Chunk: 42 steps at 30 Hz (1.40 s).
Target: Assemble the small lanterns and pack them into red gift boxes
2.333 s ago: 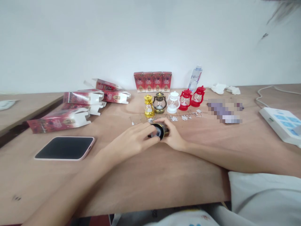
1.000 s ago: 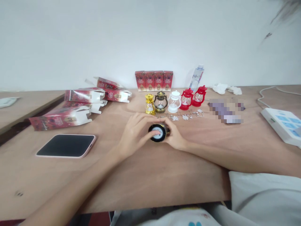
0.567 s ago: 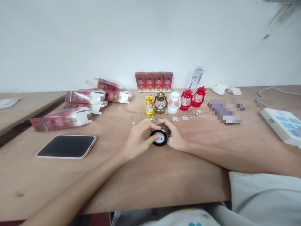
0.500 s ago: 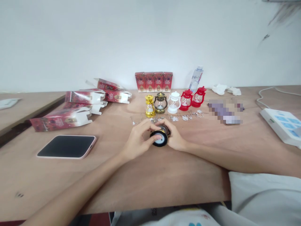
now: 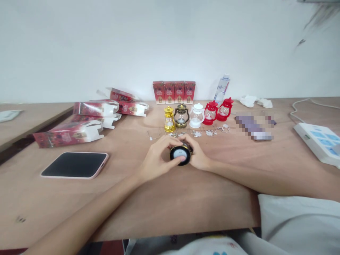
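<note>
Between my hands is a small dark lantern (image 5: pixel 174 151), tipped so its round black base with a pale disc faces me. My left hand (image 5: pixel 158 157) is closed on it, the thumb pressed against the disc and the fingers over its top side. My right hand (image 5: pixel 198 156) grips the lantern's body from the right; part of that body is hidden by the fingers. Just beyond stand a gold lantern (image 5: pixel 169 120), a bronze lantern (image 5: pixel 181 117), a white lantern (image 5: pixel 196 116) and two red lanterns (image 5: pixel 209 114). Small wire handles and charms (image 5: pixel 197 134) lie before them.
Red printed boxes (image 5: pixel 174 92) stand against the wall, beside a water bottle (image 5: pixel 222 88). Opened red boxes (image 5: pixel 69 134) are piled at left, behind a phone (image 5: pixel 75 165). At right lie crumpled tissues (image 5: pixel 248 101), a blurred purple item (image 5: pixel 249 125) and a white corded device (image 5: pixel 318 140).
My left thumb has slid down toward the lower part of the lantern's base disc. The lantern has shifted very slightly to the right; both hands still hold it.
</note>
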Tool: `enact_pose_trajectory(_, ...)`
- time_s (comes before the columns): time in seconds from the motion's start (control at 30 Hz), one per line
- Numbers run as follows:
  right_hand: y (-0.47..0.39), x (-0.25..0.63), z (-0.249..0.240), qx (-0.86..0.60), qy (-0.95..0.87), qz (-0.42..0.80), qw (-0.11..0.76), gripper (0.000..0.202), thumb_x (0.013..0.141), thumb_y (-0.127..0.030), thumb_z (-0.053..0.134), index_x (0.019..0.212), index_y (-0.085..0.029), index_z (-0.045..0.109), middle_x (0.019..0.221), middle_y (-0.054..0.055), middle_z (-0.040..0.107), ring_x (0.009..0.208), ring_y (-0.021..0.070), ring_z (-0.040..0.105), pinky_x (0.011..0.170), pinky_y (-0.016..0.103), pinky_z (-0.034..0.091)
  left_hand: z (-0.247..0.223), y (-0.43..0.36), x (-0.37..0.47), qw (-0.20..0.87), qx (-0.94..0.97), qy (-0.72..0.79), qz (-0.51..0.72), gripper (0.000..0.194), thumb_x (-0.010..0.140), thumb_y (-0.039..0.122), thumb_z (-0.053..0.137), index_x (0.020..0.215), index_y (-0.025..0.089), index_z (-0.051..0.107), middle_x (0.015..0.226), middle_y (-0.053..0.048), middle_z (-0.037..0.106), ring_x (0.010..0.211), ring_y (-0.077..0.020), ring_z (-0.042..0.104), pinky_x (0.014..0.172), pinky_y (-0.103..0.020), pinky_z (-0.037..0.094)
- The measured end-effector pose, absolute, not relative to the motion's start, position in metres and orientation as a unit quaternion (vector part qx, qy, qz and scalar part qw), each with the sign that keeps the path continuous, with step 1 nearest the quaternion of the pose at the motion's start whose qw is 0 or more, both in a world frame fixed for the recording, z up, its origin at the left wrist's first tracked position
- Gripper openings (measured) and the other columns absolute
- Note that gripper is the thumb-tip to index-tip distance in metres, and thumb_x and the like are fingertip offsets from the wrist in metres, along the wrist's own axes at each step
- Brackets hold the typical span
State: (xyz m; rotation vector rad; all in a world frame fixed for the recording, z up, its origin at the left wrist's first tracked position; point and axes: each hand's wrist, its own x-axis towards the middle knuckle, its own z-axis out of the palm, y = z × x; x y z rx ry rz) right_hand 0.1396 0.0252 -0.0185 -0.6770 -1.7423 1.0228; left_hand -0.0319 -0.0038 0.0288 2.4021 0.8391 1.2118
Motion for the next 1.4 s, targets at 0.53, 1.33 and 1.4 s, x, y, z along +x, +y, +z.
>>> enact_pose_trajectory(0.53,0.023,0.141,-0.013,-0.270,-0.730,0.404,0.481,0.035,0.064,-0.020,0.067,0.096,-0.022,0.051,0.095,0.002,0.059,0.089,0.0200,0.058,0.083,0.034,0.046,0.020,-0.005,-0.031,0.088,0.843,0.288,0.447,0.023,0.079,0.024,0.070,0.098,0.017,0.058,0.092,-0.005,0.065,0.085,-0.0153,0.062,0.075,-0.028,0.049)
enact_pose_trajectory(1.33,0.026,0.140,-0.016,-0.285,-0.679,0.419,0.531,0.050,0.058,-0.024,0.079,0.100,-0.025,0.050,0.105,0.002,0.059,0.102,0.0224,0.057,0.091,0.039,0.045,0.018,0.051,-0.081,0.101,0.740,0.479,0.461,0.025,0.086,0.043,0.055,0.087,0.020,0.062,0.085,-0.003,0.066,0.074,-0.0165,0.057,0.068,-0.031,0.045)
enact_pose_trajectory(1.4,0.026,0.140,-0.015,-0.298,-0.670,0.420,0.535,0.050,0.057,-0.024,0.080,0.098,-0.025,0.050,0.104,0.002,0.060,0.103,0.0230,0.057,0.092,0.040,0.044,0.014,0.066,-0.101,0.026,0.776,0.504,0.378,0.024,0.085,0.042,0.055,0.080,0.020,0.063,0.082,-0.003,0.066,0.081,-0.0201,0.057,0.075,-0.035,0.044)
